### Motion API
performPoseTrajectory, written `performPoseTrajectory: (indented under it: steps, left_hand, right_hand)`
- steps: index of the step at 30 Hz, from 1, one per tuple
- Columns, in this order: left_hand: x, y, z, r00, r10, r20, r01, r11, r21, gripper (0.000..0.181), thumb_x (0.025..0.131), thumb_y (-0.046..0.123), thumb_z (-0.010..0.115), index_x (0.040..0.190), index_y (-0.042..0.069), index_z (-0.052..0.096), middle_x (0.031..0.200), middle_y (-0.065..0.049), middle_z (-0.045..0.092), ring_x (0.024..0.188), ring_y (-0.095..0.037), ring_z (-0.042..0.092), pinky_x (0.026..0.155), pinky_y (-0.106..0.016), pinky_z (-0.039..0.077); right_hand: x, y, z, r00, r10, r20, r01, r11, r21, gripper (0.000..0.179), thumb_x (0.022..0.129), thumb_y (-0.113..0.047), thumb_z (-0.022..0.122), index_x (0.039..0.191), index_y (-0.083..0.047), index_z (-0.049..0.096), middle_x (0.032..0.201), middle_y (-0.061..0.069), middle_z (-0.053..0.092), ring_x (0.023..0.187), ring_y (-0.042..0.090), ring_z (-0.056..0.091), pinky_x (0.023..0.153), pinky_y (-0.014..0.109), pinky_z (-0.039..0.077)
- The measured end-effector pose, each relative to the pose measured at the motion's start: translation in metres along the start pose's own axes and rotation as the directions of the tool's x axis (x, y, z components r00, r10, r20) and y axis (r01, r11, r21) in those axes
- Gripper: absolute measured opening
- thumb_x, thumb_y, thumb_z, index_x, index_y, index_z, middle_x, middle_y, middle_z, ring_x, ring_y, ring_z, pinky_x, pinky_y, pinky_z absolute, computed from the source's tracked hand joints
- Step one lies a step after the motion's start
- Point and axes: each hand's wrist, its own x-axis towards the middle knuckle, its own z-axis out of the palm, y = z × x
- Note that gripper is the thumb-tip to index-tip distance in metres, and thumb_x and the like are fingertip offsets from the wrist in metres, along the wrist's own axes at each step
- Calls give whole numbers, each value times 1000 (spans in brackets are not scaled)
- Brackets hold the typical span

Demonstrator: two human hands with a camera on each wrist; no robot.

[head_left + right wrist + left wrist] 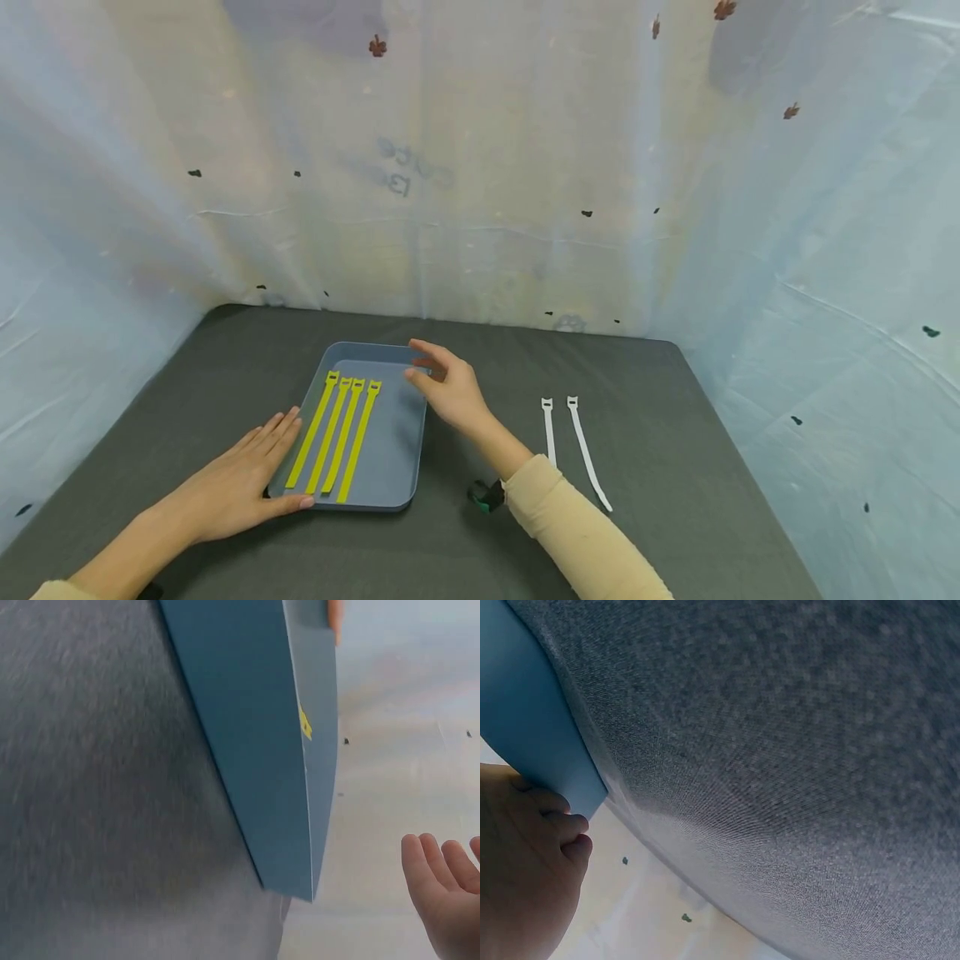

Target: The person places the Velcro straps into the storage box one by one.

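A blue-grey tray [393, 442] lies on the dark cloth, with several yellow cable straps [367, 433] side by side in its left part, slotted heads away from me. My left hand [243, 475] rests at the tray's near left corner, fingers straight along the side and thumb over the near rim. In the left wrist view, its fingertips [576, 832] touch the tray wall [544, 742]. Over the far right rim hovers my right hand [453, 387], fingers loosely bent and holding nothing. The right wrist view shows that hand [450, 900] apart from the tray [247, 750].
Two white cable straps, one straighter [550, 429] and one curved [588, 454], lie on the cloth right of the tray. The right forearm partly covers the straighter one. A dark wrist strap [486, 496] hangs by the right sleeve. Pale plastic sheeting [510, 167] surrounds the table [697, 500].
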Motion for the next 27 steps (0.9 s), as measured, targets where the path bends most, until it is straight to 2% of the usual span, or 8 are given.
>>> performPoseTrajectory:
  steps: [4,10,16,18,22,24,27]
  left_hand:
    - [0,-2,0,1000,3,-5,-3,1000,3,113,92,77,57,164,-3,22,171,-22,17,156,-45,21,129,-32,-7]
    - [1,-4,0,1000,-5,0,5,1000,6,114,92,76,58,164,-2,20,171,-22,16,156,-44,20,131,-41,-1]
    - [2,-3,-1,1000,2,-2,-2,1000,1,114,91,76,58,164,-3,21,171,-22,17,156,-45,21,126,-29,-12]
    - [2,-3,-2,1000,0,1,0,1000,2,114,91,77,58,164,-3,22,171,-22,17,156,-45,21,128,-32,-9]
    - [2,-3,-2,1000,-10,14,10,1000,0,115,90,77,58,164,-2,21,171,-22,17,156,-44,20,131,-49,7]
    - [2,-3,-2,1000,-8,16,8,1000,-2,115,90,77,58,164,-3,21,171,-22,17,156,-45,20,130,-50,8]
    - [2,-3,-2,1000,-6,15,6,1000,-5,114,91,77,59,164,-3,22,171,-23,16,156,-46,20,131,-44,0]
  right_hand:
    - [-2,2,-14,999,-2,-32,2,1000,8,48,104,-19,65,151,-17,55,152,3,56,135,31,58,109,40,52]
    - [-9,8,-36,997,7,-79,-7,1000,5,50,103,-17,67,152,-15,55,152,7,56,134,30,59,109,46,51]
    - [-19,18,-59,990,38,-134,-40,999,-14,51,103,-17,67,152,-15,54,153,6,56,134,28,59,111,49,49]
    - [-23,21,-67,986,60,-155,-64,998,-23,50,103,-18,67,152,-17,55,152,3,56,134,26,59,111,47,50]
    - [-30,28,-82,976,91,-200,-100,994,-38,49,103,-19,68,150,-19,57,151,4,57,133,26,60,107,47,53]
    - [-33,31,-89,970,102,-219,-114,993,-42,49,103,-20,68,151,-20,57,151,4,57,133,26,60,106,48,54]
    - [-38,36,-101,963,124,-237,-139,989,-47,49,104,-23,68,151,-22,56,150,5,58,133,26,61,107,50,53]
